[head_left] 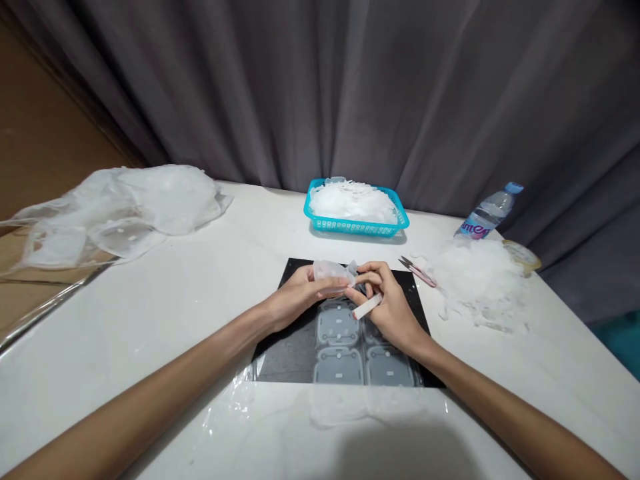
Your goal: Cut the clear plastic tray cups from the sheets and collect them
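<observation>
My left hand (295, 297) is closed on a small clear plastic piece (331, 271), held just above a black mat (295, 353). My right hand (387, 303) is closed too, gripping a small white tool (367, 307) and touching the same plastic piece with its fingertips. Under both hands, a clear plastic sheet of moulded square pieces (345, 347) lies on the mat and runs toward me over the white table (150, 320).
A turquoise basket (356, 225) heaped with clear pieces stands behind the mat. Small snips (416, 270), a pile of plastic scraps (477, 277) and a lying water bottle (487, 215) are at the right. Crumpled clear bags (125, 210) lie at the left. A grey curtain hangs behind.
</observation>
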Available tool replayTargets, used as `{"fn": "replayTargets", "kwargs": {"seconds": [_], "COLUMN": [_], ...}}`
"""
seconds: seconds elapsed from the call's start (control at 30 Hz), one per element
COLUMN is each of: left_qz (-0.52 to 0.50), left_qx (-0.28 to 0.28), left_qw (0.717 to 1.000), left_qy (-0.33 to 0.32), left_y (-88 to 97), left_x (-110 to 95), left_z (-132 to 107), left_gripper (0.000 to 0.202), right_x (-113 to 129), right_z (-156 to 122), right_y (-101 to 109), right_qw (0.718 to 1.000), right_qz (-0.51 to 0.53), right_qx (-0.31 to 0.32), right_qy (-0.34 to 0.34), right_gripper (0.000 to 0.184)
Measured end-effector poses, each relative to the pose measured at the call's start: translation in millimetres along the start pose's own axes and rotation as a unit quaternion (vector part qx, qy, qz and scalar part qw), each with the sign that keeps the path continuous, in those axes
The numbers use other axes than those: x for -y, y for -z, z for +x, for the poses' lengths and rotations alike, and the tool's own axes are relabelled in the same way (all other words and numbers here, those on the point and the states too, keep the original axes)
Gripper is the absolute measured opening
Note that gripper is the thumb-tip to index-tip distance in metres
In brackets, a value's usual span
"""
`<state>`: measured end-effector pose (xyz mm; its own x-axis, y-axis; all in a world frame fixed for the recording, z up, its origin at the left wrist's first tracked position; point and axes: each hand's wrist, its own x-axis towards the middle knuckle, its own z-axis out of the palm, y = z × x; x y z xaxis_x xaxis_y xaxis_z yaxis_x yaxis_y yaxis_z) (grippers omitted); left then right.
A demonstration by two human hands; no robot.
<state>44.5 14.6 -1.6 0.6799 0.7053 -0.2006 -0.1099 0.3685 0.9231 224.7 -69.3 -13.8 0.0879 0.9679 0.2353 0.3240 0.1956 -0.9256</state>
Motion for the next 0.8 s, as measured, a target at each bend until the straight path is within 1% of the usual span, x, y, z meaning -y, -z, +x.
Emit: {"fn": "replayTargets", "kwargs": {"seconds": [0.1,0.2,0.3,0.37,0.43,0.47,0.5,0.53,0.57,0.6,0.63,0.67,0.7,0.73,0.8], "left_qz": [0.030,0.081,0.123,0.135,0.142,0.151,0.167,0.187,0.206,0.222,0.227,0.228,0.233,0.240,0.254], "left_qx": [-0.006,-0.014,-0.004,0.005,0.008,0.012,0.026,0.060,0.111,0.173,0.238,0.277,0.292,0.290,0.252], "left_qw": [1.000,0.997,0.992,0.991,0.990,0.988,0.986,0.980,0.970,0.952,0.929,0.912,0.905,0.906,0.923], "left_qy": [-0.005,-0.001,0.001,-0.008,-0.017,-0.014,-0.001,0.029,0.072,0.123,0.172,0.199,0.203,0.192,0.143], "left_y": [2.2,5.8,7.9,7.9,8.3,9.2,11.0,13.7,17.1,21.1,25.3,29.1,32.2,34.2,34.5], "left_x": [1,-1,-4,-7,-10,-12,-15,-19,-23,-28,-33,-38,-42,-45,-49], "left_z": [1,0,-1,-1,-3,-5,-7,-10,-14,-19,-23,-27,-30,-31,-32], "left_gripper": [0.026,0.028,0.030,0.032,0.032,0.032,0.032,0.032,0.034,0.036,0.039,0.041,0.043,0.044,0.041], "right_x": [-1,2,6,8,7,4,1,-3,-8,-12,-16,-20,-22,-24,-27], "right_z": [2,5,9,12,16,19,23,28,32,36,39,42,43,43,42], "right_y": [3,10,19,23,26,26,26,26,26,26,26,27,27,28,30], "right_qw": [0.999,0.996,0.991,0.990,0.993,0.994,0.991,0.984,0.975,0.965,0.960,0.958,0.958,0.959,0.960], "right_qz": [0.029,0.062,0.089,0.067,-0.004,-0.059,-0.116,-0.168,-0.207,-0.229,-0.238,-0.239,-0.240,-0.244,-0.257], "right_qx": [0.020,0.044,0.084,0.109,0.116,0.093,0.051,-0.004,-0.059,-0.105,-0.134,-0.145,-0.141,-0.131,-0.098], "right_qy": [-0.017,-0.039,-0.056,-0.050,-0.015,0.010,0.034,0.052,0.064,0.068,0.067,0.066,0.066,0.065,0.060], "right_gripper": [0.033,0.032,0.029,0.023,0.015,0.010,0.007,0.007,0.010,0.012,0.014,0.016,0.017,0.017,0.018]}}
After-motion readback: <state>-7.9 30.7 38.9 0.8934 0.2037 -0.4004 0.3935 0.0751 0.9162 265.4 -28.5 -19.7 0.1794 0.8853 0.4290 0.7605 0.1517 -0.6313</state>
